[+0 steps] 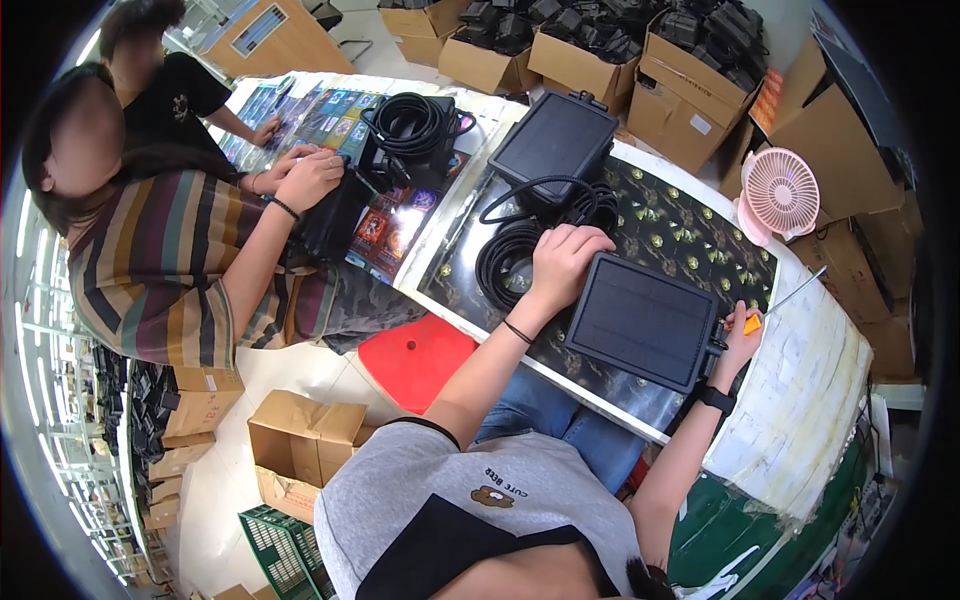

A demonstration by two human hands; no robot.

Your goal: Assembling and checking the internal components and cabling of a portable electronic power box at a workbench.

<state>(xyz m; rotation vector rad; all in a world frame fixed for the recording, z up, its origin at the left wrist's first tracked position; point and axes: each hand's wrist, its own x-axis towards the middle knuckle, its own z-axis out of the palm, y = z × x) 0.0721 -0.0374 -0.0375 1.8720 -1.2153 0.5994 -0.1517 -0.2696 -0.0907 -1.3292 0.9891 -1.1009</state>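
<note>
A black solar panel box lies on the dark patterned table top in front of me, with a hinge-like bracket on its right side. My left hand grips the box at its far left corner, fingers curled over the edge. My right hand is closed around a screwdriver with an orange handle, beside the bracket; its shaft points away to the far right. A coil of black cable rests left of the box, partly behind my left hand. Farther back sits a second black solar panel box.
At left, a person in a striped shirt handles black parts beside coiled cable; another person sits beyond. A pink fan stands on the right. Cartons of black parts line the back. A red stool is by the table.
</note>
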